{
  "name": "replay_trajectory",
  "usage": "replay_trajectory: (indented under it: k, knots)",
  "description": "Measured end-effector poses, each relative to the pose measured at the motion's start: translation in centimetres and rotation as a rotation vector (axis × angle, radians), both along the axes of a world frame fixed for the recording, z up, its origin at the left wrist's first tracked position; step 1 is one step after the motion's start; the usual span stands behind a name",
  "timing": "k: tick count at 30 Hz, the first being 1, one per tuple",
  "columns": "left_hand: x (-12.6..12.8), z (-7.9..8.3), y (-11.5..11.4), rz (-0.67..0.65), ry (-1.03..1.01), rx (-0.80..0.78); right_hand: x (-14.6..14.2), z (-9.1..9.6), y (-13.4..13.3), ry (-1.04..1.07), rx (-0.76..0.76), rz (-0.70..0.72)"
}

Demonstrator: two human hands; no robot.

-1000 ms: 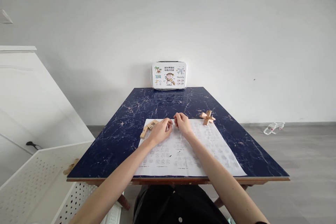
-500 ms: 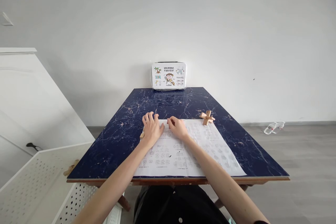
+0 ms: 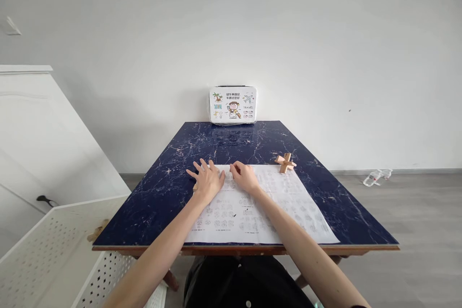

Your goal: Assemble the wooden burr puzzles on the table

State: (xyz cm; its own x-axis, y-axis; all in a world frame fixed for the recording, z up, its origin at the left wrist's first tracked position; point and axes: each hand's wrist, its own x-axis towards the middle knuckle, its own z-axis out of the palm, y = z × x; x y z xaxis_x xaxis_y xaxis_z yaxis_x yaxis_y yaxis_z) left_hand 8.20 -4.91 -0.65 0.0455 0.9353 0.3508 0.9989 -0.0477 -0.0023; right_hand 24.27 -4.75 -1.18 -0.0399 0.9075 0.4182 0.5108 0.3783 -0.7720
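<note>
A large white instruction sheet (image 3: 262, 236) with printed diagrams lies on the dark blue marbled table, and both hands rest over its far part. My left hand (image 3: 208, 183) is open, fingers spread, reaching past the sheet's left edge. Beside its wrist a small light wooden piece (image 3: 195, 186) peeks out, mostly hidden. My right hand (image 3: 244, 176) is closed with curled fingers just right of the left thumb; whatever they hold, if anything, is hidden. At the sheet's far right corner stands a wooden interlocking puzzle (image 3: 286, 162), touched by neither hand.
A white printed case (image 3: 233, 106) stands at the table's (image 3: 155, 192) far edge against the wall. Left of the table is a white perforated basket (image 3: 54, 245) with wooden pieces (image 3: 97, 231) in it, near a white cabinet (image 3: 46, 130). Plastic bottles (image 3: 377, 177) lie on the floor at right.
My left hand's fingers have spread wider and stretched to the left. The right hand keeps its curled pose, and the sheet and puzzle stay in place.
</note>
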Motion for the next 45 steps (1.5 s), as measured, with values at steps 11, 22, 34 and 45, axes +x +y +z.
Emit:
replay_trajectory:
  k: [11,22,34,45]
  knots:
    - [-0.4,-0.2,0.5,-0.099,-0.021,-0.017,0.0,-0.2,0.1,-0.021,0.015,0.002]
    - [-0.7,-1.3,1.5,-0.405,-0.19,-0.006,0.0,-0.4,0.2,-0.001,0.028,0.019]
    - [0.7,0.6,0.1,-0.817,-0.385,-0.028,1.0,-0.7,1.2,0.286,-0.07,-0.152]
    - [-0.3,1.6,1.2,-0.319,-0.274,0.045,0.5,-1.6,1.6,0.049,-0.007,-0.043]
